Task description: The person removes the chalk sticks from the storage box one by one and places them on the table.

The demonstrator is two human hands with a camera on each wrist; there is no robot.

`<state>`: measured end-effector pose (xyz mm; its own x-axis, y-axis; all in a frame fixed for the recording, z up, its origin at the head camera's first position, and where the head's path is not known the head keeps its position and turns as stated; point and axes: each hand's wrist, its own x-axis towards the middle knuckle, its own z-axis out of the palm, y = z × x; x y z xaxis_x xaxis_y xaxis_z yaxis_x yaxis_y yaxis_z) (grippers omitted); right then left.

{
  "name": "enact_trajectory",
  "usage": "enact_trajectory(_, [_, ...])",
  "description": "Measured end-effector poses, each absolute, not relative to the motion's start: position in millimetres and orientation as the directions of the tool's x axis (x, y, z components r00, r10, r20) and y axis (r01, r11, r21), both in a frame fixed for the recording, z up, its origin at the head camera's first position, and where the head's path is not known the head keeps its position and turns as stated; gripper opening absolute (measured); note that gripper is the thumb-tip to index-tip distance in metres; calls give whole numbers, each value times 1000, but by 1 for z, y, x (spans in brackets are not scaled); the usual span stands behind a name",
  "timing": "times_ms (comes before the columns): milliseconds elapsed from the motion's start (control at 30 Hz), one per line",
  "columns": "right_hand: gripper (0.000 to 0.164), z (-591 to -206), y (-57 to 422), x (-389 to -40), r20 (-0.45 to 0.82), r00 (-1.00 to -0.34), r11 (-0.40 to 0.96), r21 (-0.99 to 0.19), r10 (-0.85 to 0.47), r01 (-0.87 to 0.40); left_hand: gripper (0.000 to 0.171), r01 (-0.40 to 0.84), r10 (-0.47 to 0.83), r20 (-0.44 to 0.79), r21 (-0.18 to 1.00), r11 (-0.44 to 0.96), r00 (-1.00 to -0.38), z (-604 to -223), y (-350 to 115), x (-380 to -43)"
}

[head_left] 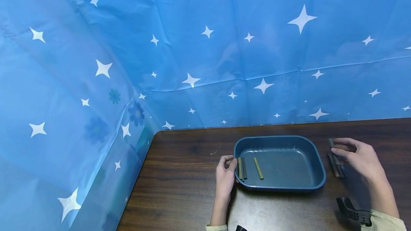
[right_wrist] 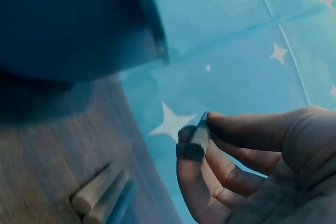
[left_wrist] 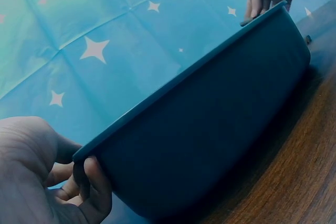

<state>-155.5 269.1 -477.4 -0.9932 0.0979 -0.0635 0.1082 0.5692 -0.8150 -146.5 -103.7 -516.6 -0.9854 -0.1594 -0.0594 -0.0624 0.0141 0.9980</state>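
A blue-grey rectangular tray (head_left: 279, 187) stands on the table, with its rim at the left in the curled fingers of my left hand (head_left: 225, 174); the left wrist view shows thumb and fingers round that rim (left_wrist: 79, 155). Inside, near the left end, lie a yellowish stick (head_left: 240, 168) and a dark stick (head_left: 244, 168) side by side, and another yellowish stick (head_left: 258, 168) lies apart. Right of the tray, my right hand (head_left: 363, 156) pinches a short round grey stick (right_wrist: 198, 142) between thumb and fingers, raised above the tabletop.
Several loose sticks (right_wrist: 102, 195) lie together on the table just right of the tray, below my right hand. The dark wooden tabletop (head_left: 179, 177) ends at a blue star-patterned curtain (head_left: 218, 63) behind and to the left. A black strap (head_left: 353, 212) is at my right wrist.
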Motion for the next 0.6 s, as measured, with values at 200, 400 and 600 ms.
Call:
enact_trajectory(200, [49,-483,274,-157,-62,-977,665,-724,202,184,27,-56,-163,-53,998,14,-985,-517,-104,-147])
enact_trajectory(400, [47,-489,277,-156,-69,-970,678,-704,233,213,27,-66,-162,-63,998,11,-985,-518,-104,-147])
enact_trajectory(600, [42,-494,280,-154,-82,-964,709,-662,253,242,28,-85,-163,-81,996,21,-983,-517,-104,-146])
